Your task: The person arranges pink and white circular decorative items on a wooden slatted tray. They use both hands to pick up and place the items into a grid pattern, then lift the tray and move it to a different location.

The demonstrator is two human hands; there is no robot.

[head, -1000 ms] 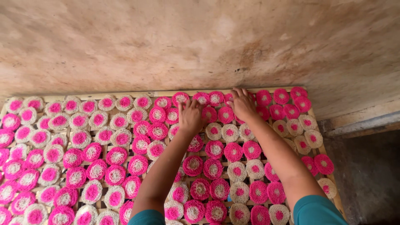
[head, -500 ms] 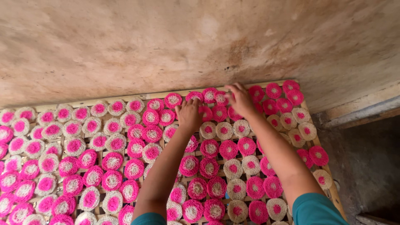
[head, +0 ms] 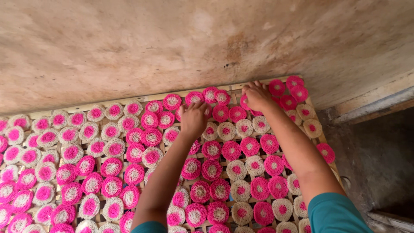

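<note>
A slatted bamboo rack (head: 142, 99) lies against the foot of a stained plaster wall (head: 172, 39), and it is covered edge to edge with round pink-and-white noodle discs (head: 112, 166), some pink at the middle with a pale rim, others pale at the middle with a pink rim. Both hands reach to the far edge of the rack, the side nearest the wall. The left hand (head: 194, 118) rests palm down on the discs near the middle of that far edge, its fingers curled over a disc beneath them; whether they pinch it cannot be told from above. The right hand (head: 257, 96) lies closer to the rack's far right corner, fingers bent and pressed down on a pink disc (head: 245, 102) at the top row; its grip is likewise hidden under the knuckles. Teal sleeves (head: 334, 213) cover both upper arms. Right of the rack runs a grey concrete ledge (head: 375, 101).
</note>
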